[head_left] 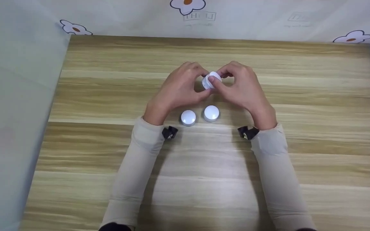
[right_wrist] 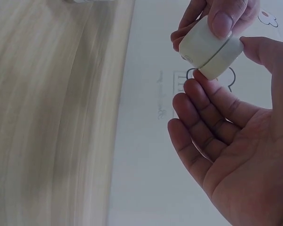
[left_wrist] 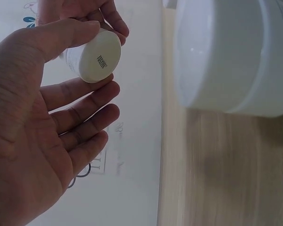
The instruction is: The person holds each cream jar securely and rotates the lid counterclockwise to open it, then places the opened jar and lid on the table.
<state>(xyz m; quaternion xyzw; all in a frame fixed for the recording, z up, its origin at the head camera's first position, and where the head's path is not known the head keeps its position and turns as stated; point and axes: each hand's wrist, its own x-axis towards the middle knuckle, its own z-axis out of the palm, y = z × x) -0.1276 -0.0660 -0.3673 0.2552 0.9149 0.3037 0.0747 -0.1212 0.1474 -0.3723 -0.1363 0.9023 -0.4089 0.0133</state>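
Observation:
A small white lidded jar (head_left: 206, 84) is held tilted above the table between both hands. My left hand (head_left: 180, 85) pinches the body between thumb and fingers; dark print marks the jar's flat base (left_wrist: 101, 59). At the other end, my right hand (head_left: 244, 84) grips the lid (right_wrist: 222, 60) with thumb and forefinger, its other fingers spread loosely. A thin seam runs between lid and body in the right wrist view. Nearer the person, two similar white jars stand upright, a left one (head_left: 188, 117) and a right one (head_left: 211, 113), touched by neither hand.
The wood-grain table (head_left: 316, 134) lies beneath the arms. A pale sheet with printed flowers (head_left: 188, 4) rises behind its far edge, and more pale sheeting (head_left: 14, 106) covers the left side. Small black wrist cameras (head_left: 170, 132) sit at both cuffs.

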